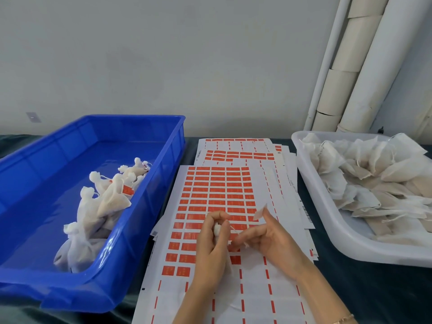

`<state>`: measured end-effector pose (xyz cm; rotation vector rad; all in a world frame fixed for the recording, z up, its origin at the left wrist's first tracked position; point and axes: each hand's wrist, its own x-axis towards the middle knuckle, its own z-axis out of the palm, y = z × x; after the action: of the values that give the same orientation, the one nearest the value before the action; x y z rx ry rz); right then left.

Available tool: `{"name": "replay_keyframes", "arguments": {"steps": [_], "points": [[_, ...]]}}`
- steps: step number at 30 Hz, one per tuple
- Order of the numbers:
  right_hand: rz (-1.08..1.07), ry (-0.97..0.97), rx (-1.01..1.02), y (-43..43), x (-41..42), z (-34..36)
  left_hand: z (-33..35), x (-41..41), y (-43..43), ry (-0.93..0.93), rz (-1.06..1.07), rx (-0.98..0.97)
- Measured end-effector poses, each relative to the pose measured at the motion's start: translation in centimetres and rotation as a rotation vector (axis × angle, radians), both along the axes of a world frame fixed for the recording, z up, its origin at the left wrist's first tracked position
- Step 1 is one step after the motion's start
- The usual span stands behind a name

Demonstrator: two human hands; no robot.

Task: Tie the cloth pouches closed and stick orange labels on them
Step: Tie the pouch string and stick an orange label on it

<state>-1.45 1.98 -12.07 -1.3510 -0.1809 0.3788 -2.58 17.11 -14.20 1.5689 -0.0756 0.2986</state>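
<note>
Over the label sheet [217, 190], left hand [210, 244] grips the pouch [217, 228] by its neck; right hand [268, 237] pinches the string [233, 230]. Soft, light, probably floppy: the neck's the hold.

Beyond the right hand [271, 242] rises a plain pale wall [163, 54], with white pipes [379, 66] and a beige wrapped pipe [340, 83] far to its right and a dark table [374, 288] beneath it.

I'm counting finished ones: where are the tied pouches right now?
Head view, left side: the tied pouches lie heaped in the blue bin, against its right wall, beside the orange label sheets.
</note>
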Motion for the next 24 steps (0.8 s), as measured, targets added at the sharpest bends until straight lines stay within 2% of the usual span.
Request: {"name": "replay_keyframes", "arguments": {"steps": [7, 11, 16, 24], "points": [[-0.110, -0.014, 0.135, -0.7, 0.3, 0.2, 0.1, 0.1, 0.0, -0.094, -0.035, 0.162], [-0.165, -0.003, 0.155, -1.0, 0.5, 0.3, 0.1, 0.0, 0.0, -0.096, -0.041, 0.177], [-0.468, -0.034, 0.010, -0.7, 0.8, 0.4, 0.4, 0.0, -0.1, -0.052, -0.034, 0.147], [-0.590, -0.173, -0.190, -0.6, 0.9, -0.5, 0.7, -0.4, -0.1, -0.075, -0.165, 0.191]]}}
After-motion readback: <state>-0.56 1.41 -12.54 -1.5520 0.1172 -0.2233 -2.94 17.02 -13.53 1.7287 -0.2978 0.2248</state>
